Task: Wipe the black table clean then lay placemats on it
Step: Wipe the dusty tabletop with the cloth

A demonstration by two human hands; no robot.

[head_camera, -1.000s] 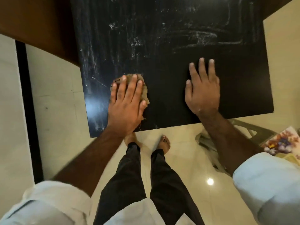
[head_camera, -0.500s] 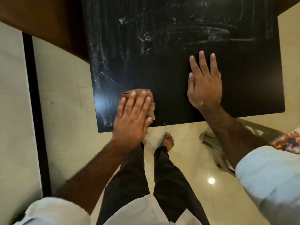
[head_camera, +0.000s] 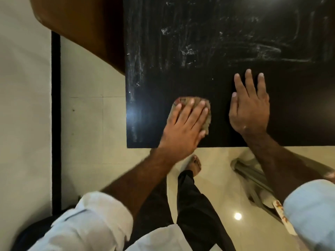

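Note:
The black table [head_camera: 226, 24] fills the upper middle and right, with white dusty streaks across its far part and down its left edge. A brown wiping cloth [head_camera: 206, 122] lies near the table's front edge, mostly covered by my left hand [head_camera: 184, 127], which presses flat on it with straight fingers. My right hand [head_camera: 250, 109] rests flat on the bare table just to the right of the cloth, fingers spread and holding nothing. The near strip of the table around both hands looks dark and streak-free.
A brown wooden surface [head_camera: 81, 29] adjoins the table's left side. Pale tiled floor [head_camera: 94, 127] lies to the left and below, with my legs and a bare foot [head_camera: 194, 163]. A grey plastic chair [head_camera: 253, 180] stands at the lower right, with a patterned item [head_camera: 281, 216] beside it.
My left hand has slid the cloth toward the front edge and then rightward, closer to my right hand. The right hand stays flat in the same spot on the table.

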